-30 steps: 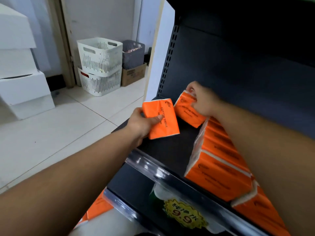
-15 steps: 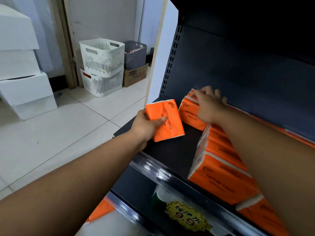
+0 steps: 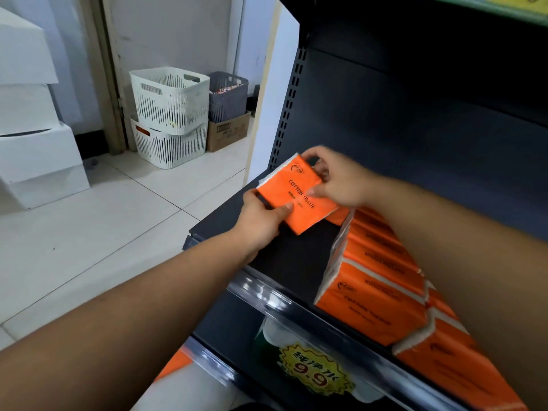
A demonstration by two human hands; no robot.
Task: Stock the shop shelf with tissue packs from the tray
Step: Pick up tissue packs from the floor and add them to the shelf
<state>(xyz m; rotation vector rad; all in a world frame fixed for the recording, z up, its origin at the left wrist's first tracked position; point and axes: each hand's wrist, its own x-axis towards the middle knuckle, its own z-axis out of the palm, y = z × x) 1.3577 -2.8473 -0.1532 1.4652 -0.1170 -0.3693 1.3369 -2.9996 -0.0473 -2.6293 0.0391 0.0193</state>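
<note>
Orange pack (image 3: 298, 197), tilted, held above the dark shelf (image 3: 284, 256) near its left end. Left hand (image 3: 261, 218) closed on the pack's near corner, thumb on top; right hand (image 3: 338, 182) pinching its far edge. Row of packs (image 3: 370, 280) stands just right; white baskets (image 3: 169, 114) on floor beyond.

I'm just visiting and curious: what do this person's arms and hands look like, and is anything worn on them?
Both forearms are bare as far as the picture shows: no sleeves in view. The left hand and right hand wear no gloves, and no rings, watch or bands show. The fingernails look short and plain. Nothing is marked on them.
</note>
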